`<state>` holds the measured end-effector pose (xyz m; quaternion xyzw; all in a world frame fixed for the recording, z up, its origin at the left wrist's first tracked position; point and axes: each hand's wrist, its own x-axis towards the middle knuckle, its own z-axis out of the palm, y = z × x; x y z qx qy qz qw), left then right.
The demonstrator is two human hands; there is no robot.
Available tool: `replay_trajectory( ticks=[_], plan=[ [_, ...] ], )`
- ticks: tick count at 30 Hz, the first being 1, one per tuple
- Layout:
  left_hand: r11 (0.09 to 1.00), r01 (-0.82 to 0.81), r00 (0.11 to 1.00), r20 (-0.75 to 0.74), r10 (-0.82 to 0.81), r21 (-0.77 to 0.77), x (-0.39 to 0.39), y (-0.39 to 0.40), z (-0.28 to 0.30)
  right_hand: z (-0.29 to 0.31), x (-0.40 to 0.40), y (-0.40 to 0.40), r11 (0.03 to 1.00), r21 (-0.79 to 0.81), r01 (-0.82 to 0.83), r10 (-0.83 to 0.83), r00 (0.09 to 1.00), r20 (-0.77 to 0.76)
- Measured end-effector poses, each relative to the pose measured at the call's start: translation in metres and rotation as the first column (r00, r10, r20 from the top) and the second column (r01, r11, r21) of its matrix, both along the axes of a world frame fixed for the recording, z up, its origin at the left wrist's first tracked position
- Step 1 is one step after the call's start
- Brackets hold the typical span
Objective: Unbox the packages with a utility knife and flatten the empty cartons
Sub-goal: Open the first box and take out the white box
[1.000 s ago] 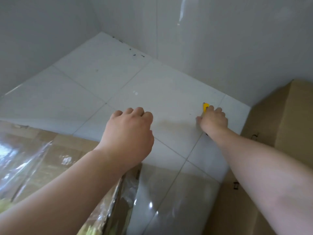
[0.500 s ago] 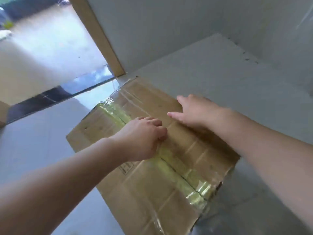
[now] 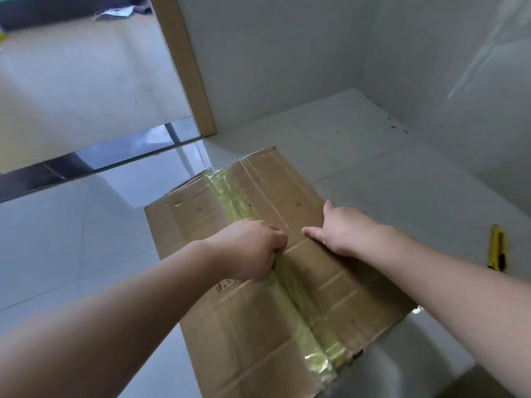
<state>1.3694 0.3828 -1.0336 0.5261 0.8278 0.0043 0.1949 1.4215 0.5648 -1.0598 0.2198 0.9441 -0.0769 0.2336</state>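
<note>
Both forearms are bare up to the frame's edge, with no sleeve showing. The left hand [image 3: 253,248] and right hand [image 3: 349,232] wear no gloves. No rings, watch or bands show on either wrist.

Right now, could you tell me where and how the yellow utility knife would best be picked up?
Grip the utility knife around the middle of its long yellow body, coming down from above. It lies flat on the floor tile, apart from the carton. The right hand is nearest.
</note>
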Motion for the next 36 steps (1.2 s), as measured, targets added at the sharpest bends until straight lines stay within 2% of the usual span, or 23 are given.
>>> replay_trajectory(
  ticks=[5, 10, 12, 15, 19, 26, 28, 30, 32, 36],
  plan=[
    [0.982, 0.184, 0.983, 0.007, -0.184, 0.036, -0.003, -0.033, -0.003, 0.007, 0.034, -0.052, 0.983, 0.075, 0.168, -0.175, 0.98, 0.097],
    [0.958, 0.264, 0.964, -0.013, -0.264, 0.114, -0.009, -0.057, -0.012, 0.014, 0.046, -0.095, 0.954, 0.103, 0.282, -0.294, 0.946, 0.137],
    [0.942, 0.295, 0.955, -0.062, -0.288, 0.159, -0.007, -0.062, -0.007, 0.017, 0.051, -0.113, 0.978, 0.093, 0.188, -0.196, 0.977, 0.081],
    [0.927, 0.302, 0.952, -0.118, -0.282, 0.221, -0.004, -0.071, 0.003, 0.024, 0.055, -0.141, 1.0, -0.013, -0.002, 0.003, 1.0, 0.029],
    [0.938, 0.243, 0.96, -0.202, -0.195, 0.248, 0.0, -0.083, 0.021, 0.032, 0.043, -0.15, 0.969, 0.088, -0.231, 0.234, 0.972, -0.022],
    [0.996, -0.016, 0.95, -0.311, 0.041, 0.083, 0.026, -0.079, 0.057, 0.071, 0.054, -0.137, 0.933, 0.19, -0.305, 0.338, 0.924, -0.179],
    [0.993, -0.116, 0.935, -0.335, 0.118, 0.026, 0.029, -0.077, 0.063, 0.093, 0.062, -0.128, 0.891, 0.269, -0.365, 0.424, 0.882, -0.208],
    [0.986, -0.166, 0.909, -0.393, 0.141, -0.031, 0.029, -0.078, 0.068, 0.114, 0.07, -0.112, 0.817, 0.401, -0.414, 0.511, 0.842, -0.173],
    [0.98, -0.18, 0.882, -0.454, 0.124, -0.082, 0.032, -0.083, 0.07, 0.128, 0.075, -0.091, 0.75, 0.512, -0.42, 0.524, 0.849, -0.071],
    [0.966, -0.218, 0.85, -0.513, 0.12, -0.136, 0.036, -0.094, 0.077, 0.122, 0.078, -0.046, 0.682, 0.632, -0.367, 0.382, 0.916, 0.12]
  ],
)
